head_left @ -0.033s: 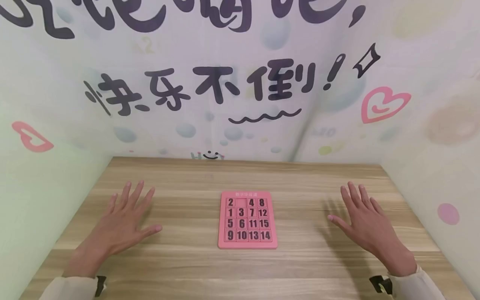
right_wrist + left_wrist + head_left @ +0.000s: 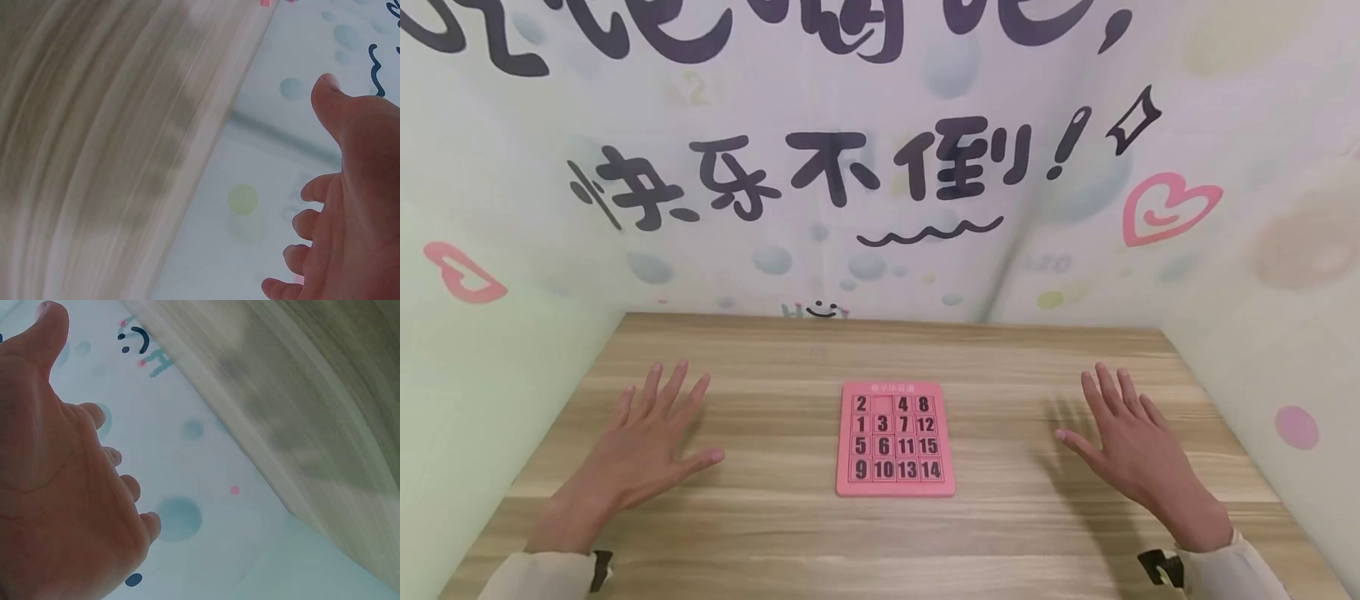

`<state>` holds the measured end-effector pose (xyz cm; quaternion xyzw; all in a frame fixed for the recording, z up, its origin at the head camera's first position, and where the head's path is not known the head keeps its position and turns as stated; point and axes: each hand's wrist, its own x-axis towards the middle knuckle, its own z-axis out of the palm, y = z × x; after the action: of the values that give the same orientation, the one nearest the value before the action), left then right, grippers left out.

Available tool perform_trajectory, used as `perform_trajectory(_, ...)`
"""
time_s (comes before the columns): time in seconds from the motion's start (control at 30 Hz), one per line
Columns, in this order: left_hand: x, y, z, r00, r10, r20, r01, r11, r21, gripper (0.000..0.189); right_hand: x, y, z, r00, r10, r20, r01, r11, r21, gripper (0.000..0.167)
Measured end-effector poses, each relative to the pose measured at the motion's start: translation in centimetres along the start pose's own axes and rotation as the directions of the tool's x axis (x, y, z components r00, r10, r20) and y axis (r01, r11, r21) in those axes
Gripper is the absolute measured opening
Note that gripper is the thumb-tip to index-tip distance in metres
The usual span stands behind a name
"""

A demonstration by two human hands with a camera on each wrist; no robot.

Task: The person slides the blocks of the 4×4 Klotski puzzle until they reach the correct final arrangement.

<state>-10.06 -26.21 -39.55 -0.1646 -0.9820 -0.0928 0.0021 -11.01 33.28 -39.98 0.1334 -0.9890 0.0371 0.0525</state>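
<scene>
A pink number sliding puzzle lies flat on the wooden table, midway between the two hands. Black numbers mark its tiles, and one tile space shows in the top row between 2 and 4. Off to its left, the left hand is held palm down with fingers spread and straight, touching no object. On the other side, the right hand is likewise spread, its shadow falling on the table apart from it. Both wrist views show the palm side of the left hand and right hand, with nothing held.
The wooden table meets a white printed backdrop at its far edge, with side walls at left and right. Dark lettering, hearts and bubbles decorate the backdrop. Light sleeves with dark bands cover the wrists.
</scene>
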Motion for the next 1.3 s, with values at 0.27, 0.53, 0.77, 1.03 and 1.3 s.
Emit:
perform_trajectory(0.27, 0.1, 0.2, -0.2, 1.0, 0.012, -0.016, -0.012, 1.0, -0.004, 0.097, 0.4, -0.3, -0.3, 0.999, 0.017, 0.032, -0.017, 1.0, 0.016, 0.093)
perform_trajectory(0.53, 0.9, 1.4, -0.7, 0.999, 0.029, -0.035, -0.029, 0.999, -0.019, 0.092, 1.9, -2.1, -0.4, 0.999, 0.0, 0.042, -0.001, 0.999, 0.036, 0.091)
perform_trajectory(0.77, 1.8, 4.4, -0.4, 0.998, 0.062, 0.017, -0.06, 0.995, -0.074, 0.074, 2.8, -4.5, 0.5, 0.998, -0.041, 0.046, 0.041, 0.999, -0.004, 0.085)
perform_trajectory(1.03, 3.7, 7.7, 0.1, 0.996, 0.06, 0.062, -0.051, 0.991, -0.127, 0.08, 3.2, -7.9, 2.7, 0.987, -0.153, 0.045, 0.154, 0.988, -0.01, 0.083)
perform_trajectory(1.3, 5.5, 9.7, 0.6, 0.988, 0.068, 0.141, -0.031, 0.968, -0.247, 0.074, 3.6, -8.8, 2.7, 0.98, -0.193, 0.039, 0.192, 0.981, 0.029, 0.076)
